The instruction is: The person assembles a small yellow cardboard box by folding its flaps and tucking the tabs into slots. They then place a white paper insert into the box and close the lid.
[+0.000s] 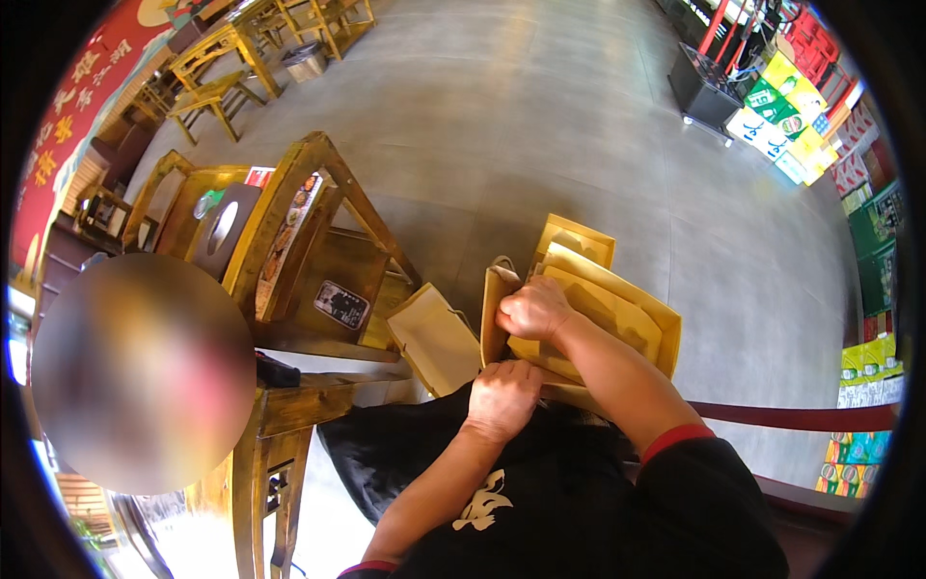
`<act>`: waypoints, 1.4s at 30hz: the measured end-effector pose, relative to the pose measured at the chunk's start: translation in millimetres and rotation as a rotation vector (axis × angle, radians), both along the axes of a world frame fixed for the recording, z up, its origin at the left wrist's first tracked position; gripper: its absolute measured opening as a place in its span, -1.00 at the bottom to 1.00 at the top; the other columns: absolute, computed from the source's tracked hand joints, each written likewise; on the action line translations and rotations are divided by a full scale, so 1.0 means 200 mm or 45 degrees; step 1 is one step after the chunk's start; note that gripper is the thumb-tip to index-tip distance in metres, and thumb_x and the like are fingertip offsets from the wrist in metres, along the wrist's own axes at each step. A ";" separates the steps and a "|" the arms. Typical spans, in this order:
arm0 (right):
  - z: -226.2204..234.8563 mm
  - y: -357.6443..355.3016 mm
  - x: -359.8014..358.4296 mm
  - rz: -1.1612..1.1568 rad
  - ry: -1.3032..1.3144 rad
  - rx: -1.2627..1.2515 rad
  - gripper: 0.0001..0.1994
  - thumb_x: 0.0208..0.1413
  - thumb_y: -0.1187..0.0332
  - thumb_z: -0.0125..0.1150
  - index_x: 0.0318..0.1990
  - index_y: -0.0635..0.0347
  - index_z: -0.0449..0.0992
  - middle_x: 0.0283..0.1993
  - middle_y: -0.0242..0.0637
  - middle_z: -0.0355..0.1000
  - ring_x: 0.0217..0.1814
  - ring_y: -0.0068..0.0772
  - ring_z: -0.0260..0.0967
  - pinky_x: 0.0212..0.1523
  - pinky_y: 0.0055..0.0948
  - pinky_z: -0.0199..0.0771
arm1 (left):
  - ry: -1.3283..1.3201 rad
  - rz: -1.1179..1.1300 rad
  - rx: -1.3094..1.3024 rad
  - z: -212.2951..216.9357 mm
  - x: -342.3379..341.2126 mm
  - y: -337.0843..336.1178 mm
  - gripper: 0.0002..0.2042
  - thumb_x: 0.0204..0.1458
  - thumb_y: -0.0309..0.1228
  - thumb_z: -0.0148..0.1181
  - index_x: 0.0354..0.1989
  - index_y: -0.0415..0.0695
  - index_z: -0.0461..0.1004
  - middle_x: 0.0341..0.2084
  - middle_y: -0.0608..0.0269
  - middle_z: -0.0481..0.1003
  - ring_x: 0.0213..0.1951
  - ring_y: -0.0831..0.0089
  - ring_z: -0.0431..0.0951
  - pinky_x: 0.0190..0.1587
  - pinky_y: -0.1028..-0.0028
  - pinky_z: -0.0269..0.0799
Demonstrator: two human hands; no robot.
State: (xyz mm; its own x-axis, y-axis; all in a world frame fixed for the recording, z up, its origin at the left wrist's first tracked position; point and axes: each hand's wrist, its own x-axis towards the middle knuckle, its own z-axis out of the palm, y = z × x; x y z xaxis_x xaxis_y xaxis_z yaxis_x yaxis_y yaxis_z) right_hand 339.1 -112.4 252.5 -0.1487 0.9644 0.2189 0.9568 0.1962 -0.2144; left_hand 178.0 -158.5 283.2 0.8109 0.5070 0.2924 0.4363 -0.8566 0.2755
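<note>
Head view looks down on two bare hands working at a stack of brown paper bags (617, 309) held over the lap. The right hand (533, 307) is curled into a fist on the near rim of the topmost open bag, its fingers clenched around the paper edge — the bag's mouth gapes just beyond the knuckles, toward the floor. The left hand (502, 398) sits lower and nearer the body, its fingers folded over the bottom edge of the same stack, pinching it against the black garment (540, 502) below. One flat bag (436, 338) lies apart from the stack, just to the left of both hands, leaning by the wooden table (289, 405).

Left of the hands a wooden chair (289, 222) stands close, its slanted back towering beside the loose bag — it crowds that side. A red rail (801, 417) runs off to the right behind the right forearm. Beyond lies grey tiled floor (540, 116), with stacked green and yellow drink cartons (786, 121) at the far right and more wooden chairs (217, 82) at the upper left.
</note>
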 end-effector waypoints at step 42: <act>0.57 -0.42 -0.11 0.218 0.033 0.485 -0.68 -0.23 0.40 0.25 -0.80 0.02 0.18 -0.80 -0.51 0.08 -0.70 -0.51 0.07 -0.55 -0.48 -0.01 | -0.355 -0.119 0.070 0.06 -0.09 -0.09 -0.92 -0.31 -0.44 0.13 -0.63 -0.06 0.35 -0.58 0.33 0.33 -0.44 0.43 0.43 -0.32 0.52 0.37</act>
